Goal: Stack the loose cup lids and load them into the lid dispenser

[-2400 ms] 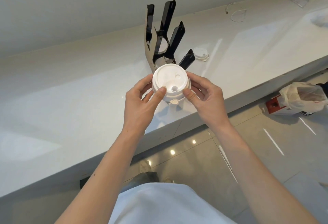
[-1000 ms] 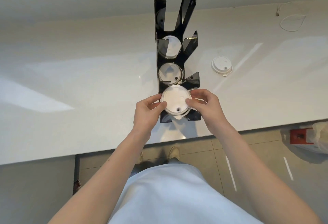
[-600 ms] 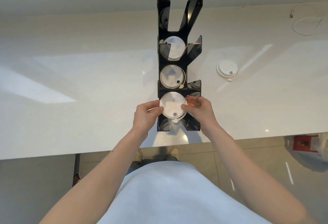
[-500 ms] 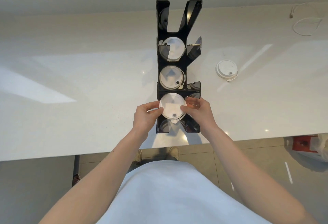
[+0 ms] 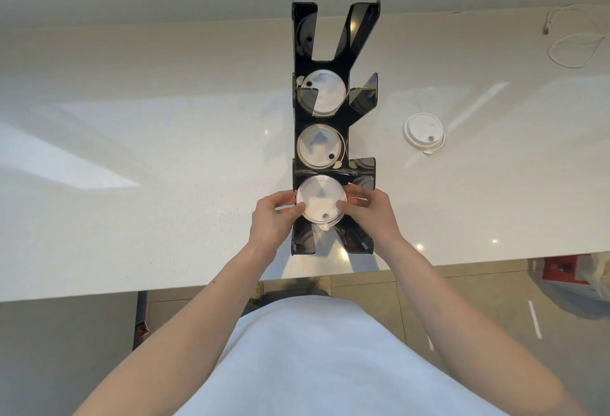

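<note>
Left hand [image 5: 271, 217]: we pinch the left rim of the lid stack [image 5: 321, 199].
Right hand [image 5: 369, 211]: we grip its right rim, fingers closed on it.
Lid stack: held at the nearest slot of the black dispenser [image 5: 298, 138], sip hole towards us.
Other slots: we see white lids in the two slots behind.
Loose lid [image 5: 423, 133]: on the counter [image 5: 165, 151], right of the dispenser, apart from it.

You wear a plain white top [image 5: 330, 359]. Both your forearms are bare, with no sleeves on them. Your left hand [image 5: 269, 219] and right hand [image 5: 371, 212] have no gloves.
</note>
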